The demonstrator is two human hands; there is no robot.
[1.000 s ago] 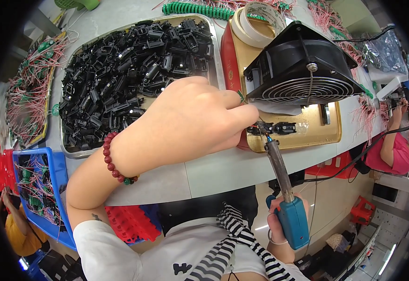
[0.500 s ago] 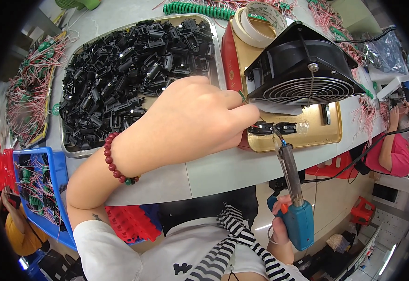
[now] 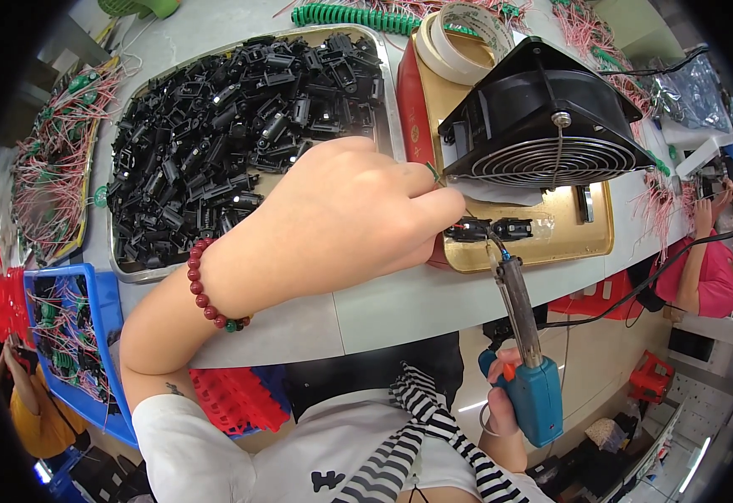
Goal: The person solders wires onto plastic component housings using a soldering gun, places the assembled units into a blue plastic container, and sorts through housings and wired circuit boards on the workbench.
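Note:
My right hand is wrapped round the handle of a teal soldering gun with an orange trigger. The gun points up, its thin tip against or just beside the black plastic parts on the gold box lid. My left hand reaches across from the left, fingers pinched at the left end of those parts. A small dark green sliver sticks out above its fingers; the rest of what it pinches is hidden. Right above the parts stands a black fan with a wire grille.
A metal tray heaped with black plastic parts stands at the left. Tape rolls lie behind the fan. Blue bin and bundles of red-and-white wires sit farther left. At the right, a person in pink works; a black cable hangs there.
My left hand has stayed put. The soldering gun has shifted very slightly, its tip remaining at the black parts. The person at the right has moved their arms a little.

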